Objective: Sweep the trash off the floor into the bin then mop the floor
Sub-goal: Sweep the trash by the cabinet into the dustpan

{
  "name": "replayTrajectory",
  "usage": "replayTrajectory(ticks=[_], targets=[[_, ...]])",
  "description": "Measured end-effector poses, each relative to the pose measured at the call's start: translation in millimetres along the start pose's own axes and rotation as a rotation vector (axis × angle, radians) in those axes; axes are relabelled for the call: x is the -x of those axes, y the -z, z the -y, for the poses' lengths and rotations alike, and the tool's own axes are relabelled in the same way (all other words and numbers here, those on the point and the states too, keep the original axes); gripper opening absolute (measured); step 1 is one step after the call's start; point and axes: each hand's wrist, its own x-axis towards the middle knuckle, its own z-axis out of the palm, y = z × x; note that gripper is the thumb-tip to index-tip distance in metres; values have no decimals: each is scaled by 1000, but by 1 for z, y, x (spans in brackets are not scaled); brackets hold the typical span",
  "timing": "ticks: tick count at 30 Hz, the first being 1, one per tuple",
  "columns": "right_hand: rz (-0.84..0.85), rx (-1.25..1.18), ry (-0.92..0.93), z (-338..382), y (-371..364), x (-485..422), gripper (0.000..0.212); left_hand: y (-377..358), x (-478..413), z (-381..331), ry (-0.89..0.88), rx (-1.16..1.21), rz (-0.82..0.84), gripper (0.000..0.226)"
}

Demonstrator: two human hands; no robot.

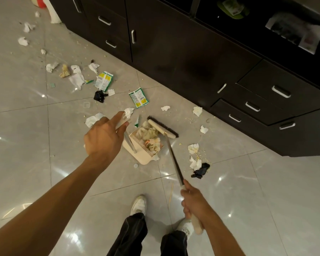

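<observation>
My left hand (103,136) grips the top of the upright handle of a cream dustpan (143,153) that stands on the grey tiled floor. Several crumpled tissues (151,138) lie inside the pan. My right hand (193,203) holds the long handle of a broom, whose cream head with dark bristles (163,129) rests against the far edge of the pan. Loose trash lies all around: green and white wrappers (139,97), white tissues (194,162), black scraps (201,170) and crumbs.
Dark cabinets (192,58) with silver handles run along the back and right. More tissues (23,41) trail off to the far left toward a red and white object (39,1). A thin wooden stick (171,195) lies by my white shoes (139,204).
</observation>
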Motion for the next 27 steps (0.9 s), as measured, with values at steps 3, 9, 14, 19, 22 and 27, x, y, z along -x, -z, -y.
replayTrajectory(ticks=[3, 9, 14, 19, 22, 27], targets=[[20, -28, -73, -24, 1, 22, 57, -7, -1, -7, -21, -8, -6, 45], [78, -315, -100, -57, 17, 65, 41, -8, 2, -22, -117, -22, -1, 44], [3, -486, -21, -78, 16, 79, 37, -5, 7, -22, -259, -30, -1, 40], [-131, -614, -8, -91, 23, 86, 39, -9, 16, -30, -443, -47, 0, 41], [-230, -630, -11, -107, 31, 84, 44, -12, 17, -43, -487, -33, 9, 42], [-343, -728, -65, -140, 49, 80, 49, -19, 18, -66, -576, -49, 8, 43]])
